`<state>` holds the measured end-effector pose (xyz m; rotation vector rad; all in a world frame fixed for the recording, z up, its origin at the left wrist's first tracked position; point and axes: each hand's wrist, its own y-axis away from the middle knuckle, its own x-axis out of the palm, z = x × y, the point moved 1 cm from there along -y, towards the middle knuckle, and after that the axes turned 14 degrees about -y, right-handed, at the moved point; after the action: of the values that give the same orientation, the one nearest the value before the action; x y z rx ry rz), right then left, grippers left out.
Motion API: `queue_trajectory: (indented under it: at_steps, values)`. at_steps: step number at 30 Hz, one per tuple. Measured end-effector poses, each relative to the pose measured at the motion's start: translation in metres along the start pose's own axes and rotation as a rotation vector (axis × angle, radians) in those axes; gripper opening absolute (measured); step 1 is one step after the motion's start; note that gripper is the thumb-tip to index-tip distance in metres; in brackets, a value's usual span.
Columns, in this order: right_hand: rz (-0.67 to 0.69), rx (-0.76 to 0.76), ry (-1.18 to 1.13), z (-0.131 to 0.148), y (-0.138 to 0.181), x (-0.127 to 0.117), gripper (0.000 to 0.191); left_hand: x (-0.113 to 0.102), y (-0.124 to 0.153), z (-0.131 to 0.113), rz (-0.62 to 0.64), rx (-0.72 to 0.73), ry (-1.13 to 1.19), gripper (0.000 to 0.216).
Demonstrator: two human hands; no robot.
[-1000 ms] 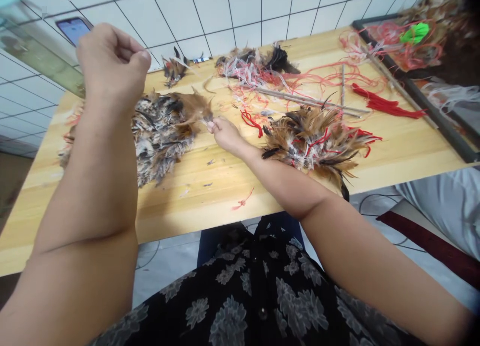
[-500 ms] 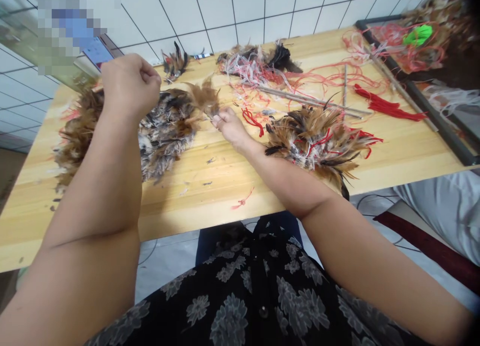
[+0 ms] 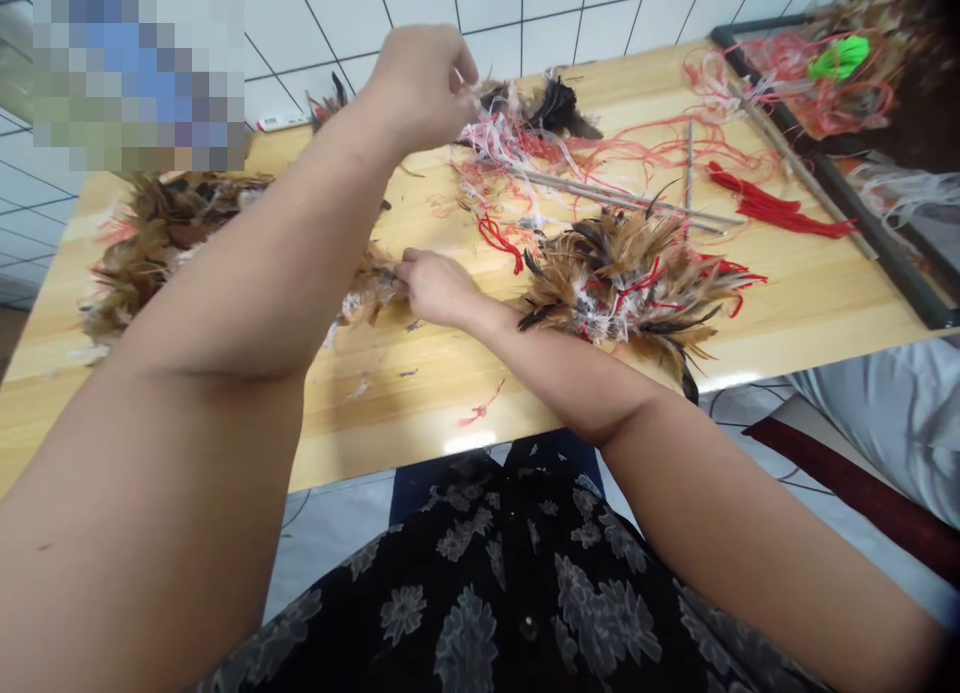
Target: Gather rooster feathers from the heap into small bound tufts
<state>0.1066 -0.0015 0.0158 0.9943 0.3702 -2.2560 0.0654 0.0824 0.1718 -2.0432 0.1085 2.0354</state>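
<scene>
My left hand (image 3: pixel 427 88) is raised above the back of the table with its fingers curled together. Whatever it may hold is hidden. Just beyond its fingertips lies a tangle of white and pink string (image 3: pixel 499 128). Lower down, my right hand (image 3: pixel 439 285) pinches a small bunch of brown feathers (image 3: pixel 375 273) close to the tabletop. Part of that bunch disappears behind my left forearm. A heap of brown feathers (image 3: pixel 139 258) lies on the left, also partly covered by the forearm. Beneath my right forearm's edge sits a feather bundle (image 3: pixel 622 283) bound with red and white ties.
Thin rods (image 3: pixel 615 201) and a hank of red cord (image 3: pixel 776 203) lie on the wooden table (image 3: pixel 420 393). A dark-framed tray (image 3: pixel 832 188) stands at the right with string and a green piece (image 3: pixel 838 57). Behind is a tiled wall (image 3: pixel 555 18).
My left hand has swung right and up, from over the feather heap toward the string tangle. My right hand has shifted left and down with its feathers. The view has tilted slightly.
</scene>
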Motion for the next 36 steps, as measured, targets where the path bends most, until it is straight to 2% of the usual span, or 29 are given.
queue_trajectory:
  at_steps: [3, 6, 8, 12, 15, 20, 26, 31, 36]
  values:
    - [-0.013, -0.015, -0.032, -0.002, -0.001, 0.001, 0.053, 0.015, 0.003, -0.008, 0.090, 0.105, -0.112, 0.044]
    - [-0.016, -0.024, -0.044, -0.001, -0.001, 0.002, 0.052, 0.037, 0.003, 0.003, 0.189, 0.184, -0.108, 0.039]
    - [-0.016, -0.021, -0.048, 0.000, 0.000, 0.001, 0.052, 0.057, 0.001, 0.014, 0.256, 0.311, -0.099, 0.031]
    - [-0.013, -0.014, -0.057, 0.003, 0.002, 0.000, 0.054, 0.093, -0.005, 0.029, 0.284, 0.410, -0.126, 0.038]
    - [-0.007, -0.005, -0.067, 0.004, 0.003, -0.002, 0.055, 0.106, -0.004, 0.030, 0.268, 0.446, -0.089, 0.035]
    - [-0.002, 0.006, -0.081, 0.005, 0.003, -0.004, 0.054, 0.103, 0.006, 0.025, 0.253, 0.530, -0.097, 0.047]
    - [-0.032, -0.009, -0.048, 0.001, 0.001, 0.000, 0.050, 0.078, 0.010, 0.021, 0.234, 0.367, -0.124, 0.044]
    - [-0.022, -0.019, -0.047, 0.000, 0.000, 0.001, 0.052, 0.061, 0.007, 0.021, 0.273, 0.328, -0.037, 0.033]
    - [-0.030, -0.029, -0.055, 0.001, -0.001, 0.001, 0.052, 0.060, 0.004, 0.023, 0.202, 0.324, 0.100, 0.035]
